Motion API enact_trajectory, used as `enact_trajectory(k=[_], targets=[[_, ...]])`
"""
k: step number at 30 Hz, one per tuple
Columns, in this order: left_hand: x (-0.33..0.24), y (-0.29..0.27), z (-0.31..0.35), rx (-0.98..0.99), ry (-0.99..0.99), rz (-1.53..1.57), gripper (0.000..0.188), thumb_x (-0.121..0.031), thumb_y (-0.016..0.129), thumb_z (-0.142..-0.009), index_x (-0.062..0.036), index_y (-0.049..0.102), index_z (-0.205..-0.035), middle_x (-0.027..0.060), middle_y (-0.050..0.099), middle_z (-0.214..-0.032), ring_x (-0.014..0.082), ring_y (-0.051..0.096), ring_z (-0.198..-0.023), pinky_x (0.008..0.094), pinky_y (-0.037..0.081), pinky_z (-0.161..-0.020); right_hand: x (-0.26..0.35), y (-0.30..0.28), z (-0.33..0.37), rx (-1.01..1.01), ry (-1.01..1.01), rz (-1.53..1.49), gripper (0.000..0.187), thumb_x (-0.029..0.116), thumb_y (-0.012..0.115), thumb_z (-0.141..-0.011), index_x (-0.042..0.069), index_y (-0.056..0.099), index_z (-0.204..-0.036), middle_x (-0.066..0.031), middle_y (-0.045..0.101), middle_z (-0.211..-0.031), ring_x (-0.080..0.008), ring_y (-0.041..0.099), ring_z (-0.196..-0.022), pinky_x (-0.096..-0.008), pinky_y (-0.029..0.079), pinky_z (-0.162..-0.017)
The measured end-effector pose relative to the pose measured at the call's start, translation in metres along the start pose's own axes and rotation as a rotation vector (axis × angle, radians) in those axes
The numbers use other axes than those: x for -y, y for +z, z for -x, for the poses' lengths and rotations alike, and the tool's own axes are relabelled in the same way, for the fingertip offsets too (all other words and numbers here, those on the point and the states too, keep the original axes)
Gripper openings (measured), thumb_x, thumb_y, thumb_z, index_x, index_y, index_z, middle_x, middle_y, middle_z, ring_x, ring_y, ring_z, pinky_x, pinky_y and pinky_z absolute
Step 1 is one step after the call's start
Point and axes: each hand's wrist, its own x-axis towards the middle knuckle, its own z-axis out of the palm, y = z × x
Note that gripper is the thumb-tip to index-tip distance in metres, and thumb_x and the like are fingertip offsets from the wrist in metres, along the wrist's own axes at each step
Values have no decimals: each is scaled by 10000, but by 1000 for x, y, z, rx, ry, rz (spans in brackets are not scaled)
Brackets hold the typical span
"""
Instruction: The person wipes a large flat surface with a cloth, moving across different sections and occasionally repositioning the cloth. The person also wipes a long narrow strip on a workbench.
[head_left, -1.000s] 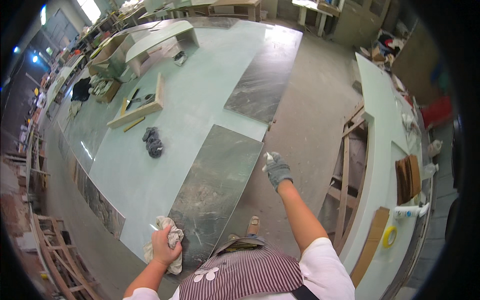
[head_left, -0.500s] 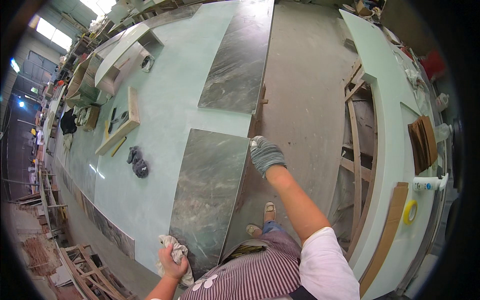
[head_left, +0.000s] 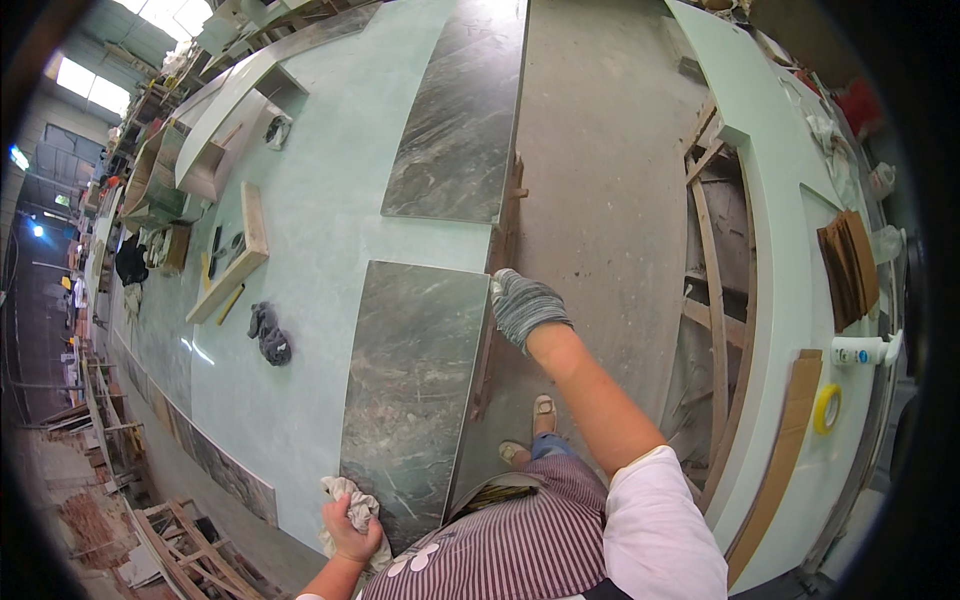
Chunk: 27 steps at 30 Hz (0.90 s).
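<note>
Pale tabletop, dark bundle near slab

The slab at lower centre is dark grey-green, clouded and veined paler; the slab at upper centre is charcoal with slanting light streaks. Both show against a pale mint tabletop. The glove is striped grey, the cloth at lower left cream, the apron maroon-and-white striped, the tape roll at right yellow.

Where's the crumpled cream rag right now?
In the head view, the rag is near the bottom, left of middle, in the person's left hand, by the near end of the dark slab.
</note>
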Motion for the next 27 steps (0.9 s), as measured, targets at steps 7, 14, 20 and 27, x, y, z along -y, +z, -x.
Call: enact_trajectory(k=[7,14,20,27], targets=[[0,-4,1,70,-9,-14,709,-64,672,-669,-8,407,-1325,182,470,-1057,340,494,-951,444,400,-867,-8,5,-6,7,-54,12,293,318,462,-1002,63,606,-1009,-257,662,-963,-465,627,-913,-524,507,-789],[0,0,-3,17,13,-5,707,-115,693,-669,-45,419,-1317,171,495,-960,352,481,-848,462,365,-768,0,3,7,58,-11,9,308,318,455,-1006,46,597,-1037,-264,661,-968,-472,630,-916,-523,508,-792],[-2,-1,-1,29,-2,-5,712,-113,694,-666,-47,419,-1319,174,491,-965,351,478,-855,461,365,-772,0,10,15,69,1,8,301,308,440,-1007,51,594,-1045,-268,661,-952,-465,634,-907,-528,507,-782],[-2,-1,-2,41,-4,-3,718,-110,694,-664,-49,418,-1323,177,491,-971,353,477,-858,463,367,-770,0,19,22,110,22,33,333,344,416,-1018,66,584,-1093,-255,670,-972,-451,641,-926,-531,509,-813]])
